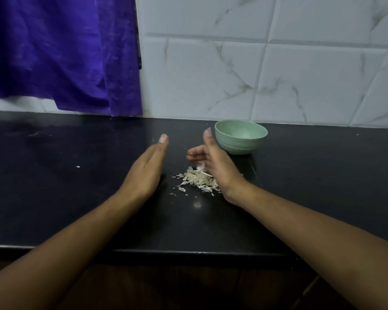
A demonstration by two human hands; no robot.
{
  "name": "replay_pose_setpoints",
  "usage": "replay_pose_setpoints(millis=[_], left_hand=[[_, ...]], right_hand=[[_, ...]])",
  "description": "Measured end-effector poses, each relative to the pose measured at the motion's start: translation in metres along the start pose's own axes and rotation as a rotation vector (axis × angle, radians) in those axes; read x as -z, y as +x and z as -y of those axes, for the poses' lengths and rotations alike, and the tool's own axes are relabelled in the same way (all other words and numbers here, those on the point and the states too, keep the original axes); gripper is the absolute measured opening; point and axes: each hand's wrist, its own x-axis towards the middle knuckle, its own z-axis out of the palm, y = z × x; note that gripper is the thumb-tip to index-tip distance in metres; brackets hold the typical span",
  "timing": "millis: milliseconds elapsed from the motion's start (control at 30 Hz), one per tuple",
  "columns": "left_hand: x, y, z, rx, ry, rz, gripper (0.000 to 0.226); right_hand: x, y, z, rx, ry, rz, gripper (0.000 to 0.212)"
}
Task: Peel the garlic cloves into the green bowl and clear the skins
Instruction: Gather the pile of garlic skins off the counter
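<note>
A loose heap of pale, papery garlic skins (196, 180) is seen on the black stone countertop (76, 209); it is judged feather-light, brittle and easily scattered, so best scooped low from both flanks rather than pinched. It is touched at 3 o'clock by the right hand (213, 162), fingers loosely curved and empty, while the left hand (147, 168), fingers straight and together, is held clear at 9 o'clock. The small pale-green round bowl (240, 146) is found at 1 o'clock.

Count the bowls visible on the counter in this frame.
1: the green bowl stands on the black counter near the tiled wall, just beyond the right hand. Nothing in view seems to hide another.
</note>
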Motion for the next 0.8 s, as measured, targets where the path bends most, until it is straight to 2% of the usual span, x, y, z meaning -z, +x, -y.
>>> replay_pose_setpoints(millis=[67, 133, 167, 233, 267, 367, 400, 467, 533, 667, 800], left_hand=[[-0.008, -0.013, -0.004, -0.013, 0.062, 0.002, 0.053], [-0.02, -0.016, -0.005, -0.048, 0.138, 0.017, 0.046], [-0.026, -0.014, -0.004, -0.056, 0.159, 0.028, 0.053], [-0.042, -0.007, -0.003, -0.046, 0.147, 0.04, 0.088], [-0.05, -0.003, -0.005, -0.028, 0.134, 0.044, 0.096], [-0.072, 0.012, -0.012, 0.003, 0.018, 0.082, 0.084], [-0.074, 0.019, -0.014, 0.024, -0.063, 0.077, 0.086], [-0.067, 0.038, -0.012, 0.047, -0.16, 0.0, 0.094], [-0.05, 0.063, -0.003, 0.026, -0.157, -0.03, 0.086], [-0.025, 0.104, 0.017, -0.003, 0.02, 0.111, 0.078], [-0.031, 0.134, 0.024, 0.022, 0.105, 0.298, 0.081]], right_hand=[[-0.011, 0.0, 0.004, -0.009, 0.037, 0.051, 0.085], [-0.01, 0.0, 0.005, 0.014, 0.154, 0.015, 0.087], [-0.007, 0.001, 0.005, 0.033, 0.203, -0.047, 0.082], [0.003, 0.005, 0.002, 0.044, 0.245, -0.184, 0.075], [0.007, 0.007, 0.001, 0.038, 0.243, -0.234, 0.073], [0.019, 0.011, -0.001, 0.056, 0.208, -0.319, 0.07], [0.023, 0.01, -0.001, 0.07, 0.2, -0.333, 0.068], [0.03, 0.007, 0.0, 0.119, 0.182, -0.351, 0.067], [0.037, 0.003, -0.003, 0.172, 0.109, -0.397, 0.069], [0.041, 0.005, -0.009, 0.083, 0.05, -0.449, 0.074], [0.04, 0.009, -0.007, 0.003, 0.115, -0.355, 0.078]])
